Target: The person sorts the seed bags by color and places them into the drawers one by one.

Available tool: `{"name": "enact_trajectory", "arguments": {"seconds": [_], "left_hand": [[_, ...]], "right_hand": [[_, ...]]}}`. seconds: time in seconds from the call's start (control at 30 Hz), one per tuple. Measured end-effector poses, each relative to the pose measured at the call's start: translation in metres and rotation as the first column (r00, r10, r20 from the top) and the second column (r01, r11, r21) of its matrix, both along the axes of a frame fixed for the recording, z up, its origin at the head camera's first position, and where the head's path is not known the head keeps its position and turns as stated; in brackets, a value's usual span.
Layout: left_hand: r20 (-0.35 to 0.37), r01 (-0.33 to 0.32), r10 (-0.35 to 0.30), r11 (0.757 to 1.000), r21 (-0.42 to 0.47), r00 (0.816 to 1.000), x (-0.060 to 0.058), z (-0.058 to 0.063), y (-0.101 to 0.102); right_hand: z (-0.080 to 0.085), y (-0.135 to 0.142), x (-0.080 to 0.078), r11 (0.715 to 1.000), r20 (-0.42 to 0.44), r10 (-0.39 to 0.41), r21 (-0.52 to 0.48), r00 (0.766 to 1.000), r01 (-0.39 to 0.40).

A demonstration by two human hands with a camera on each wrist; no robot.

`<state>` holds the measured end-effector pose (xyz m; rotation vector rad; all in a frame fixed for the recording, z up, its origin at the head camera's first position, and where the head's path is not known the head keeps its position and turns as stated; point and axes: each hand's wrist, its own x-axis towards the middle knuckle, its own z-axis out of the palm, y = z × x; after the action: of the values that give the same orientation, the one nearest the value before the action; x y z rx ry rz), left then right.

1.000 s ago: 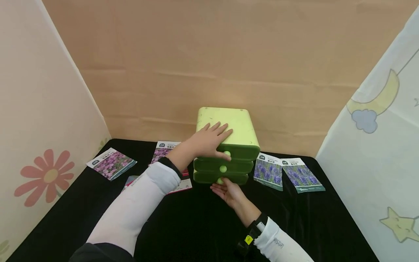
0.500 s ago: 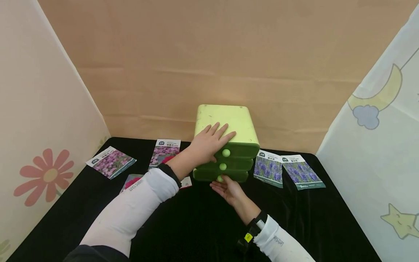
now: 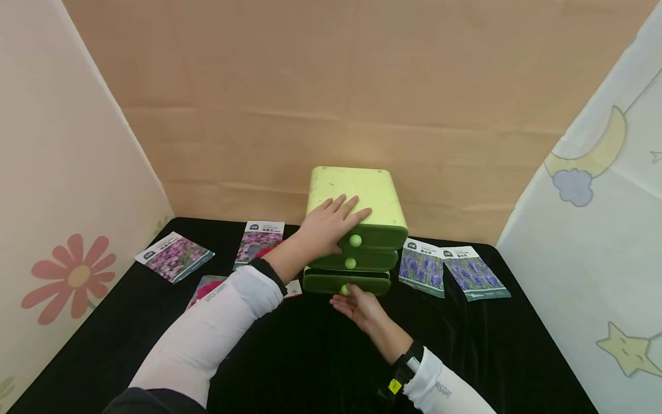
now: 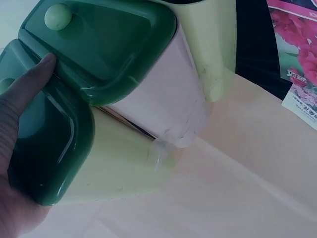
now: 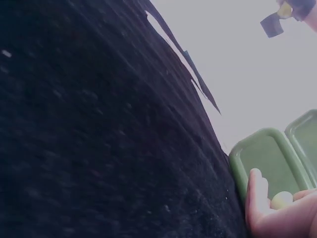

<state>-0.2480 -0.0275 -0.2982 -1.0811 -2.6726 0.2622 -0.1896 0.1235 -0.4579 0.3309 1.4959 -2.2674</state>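
A small light-green drawer cabinet (image 3: pixel 357 192) with dark-green drawer fronts stands at the back of the black-covered table. My left hand (image 3: pixel 331 227) lies across its top with fingers spread; in the left wrist view the thumb (image 4: pixel 37 79) reaches over a drawer front. At the bottom, my right hand (image 3: pixel 362 310) pinches the round knob (image 3: pixel 345 290) of the lowest drawer (image 3: pixel 331 282) between thumb and fingers. That drawer sticks out a little, with a dark gap above its front. The right wrist view shows the same knob (image 5: pixel 282 200) against the hand.
Seed packets with purple flowers (image 3: pixel 421 267) lie right of the cabinet. On the left are pink-flower packets (image 3: pixel 173 259), and more packets (image 3: pixel 261 238) lie partly behind my left arm. A brown back wall (image 3: pixel 362 86) rises close behind the cabinet.
The lowest drawer has slid slightly out toward me with my right hand on its knob, and a gap shows above it. My left thumb has moved off the top drawer's knob.
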Motion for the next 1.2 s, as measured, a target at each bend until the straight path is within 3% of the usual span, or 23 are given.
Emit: {"name": "enact_trajectory", "arguments": {"seconds": [0.2, 0.4, 0.53, 0.7, 0.87, 1.03, 1.2], "left_hand": [[0.046, 0.012, -0.014, 0.999, 0.035, 0.999, 0.001, 0.002, -0.003], [0.205, 0.021, -0.039, 0.996, 0.092, 0.978, -0.006, 0.010, -0.007], [0.279, -0.021, -0.019, 0.990, 0.140, 0.960, -0.013, 0.013, -0.010], [0.314, -0.108, 0.047, 0.977, 0.182, 0.948, -0.018, 0.014, -0.006], [0.374, -0.203, 0.119, 0.960, 0.193, 0.920, -0.022, 0.018, 0.001], [0.403, -0.236, 0.143, 0.953, 0.191, 0.904, -0.027, 0.020, 0.003], [0.400, -0.230, 0.146, 0.958, 0.171, 0.905, -0.027, 0.020, 0.003]], "right_hand": [[0.002, 0.006, 0.017, 0.997, -0.009, 0.068, 0.020, 0.998, -0.068], [0.003, 0.011, 0.035, 0.990, -0.007, 0.137, 0.047, 0.991, -0.137], [0.005, 0.014, 0.046, 0.986, 0.002, 0.156, 0.063, 0.988, -0.156], [0.006, 0.016, 0.057, 0.980, 0.003, 0.188, 0.070, 0.982, -0.188], [0.005, 0.025, 0.067, 0.969, 0.014, 0.232, 0.088, 0.973, -0.232], [0.004, 0.032, 0.073, 0.956, 0.002, 0.266, 0.131, 0.964, -0.264], [0.005, 0.029, 0.076, 0.960, 0.001, 0.260, 0.107, 0.966, -0.258]]}}
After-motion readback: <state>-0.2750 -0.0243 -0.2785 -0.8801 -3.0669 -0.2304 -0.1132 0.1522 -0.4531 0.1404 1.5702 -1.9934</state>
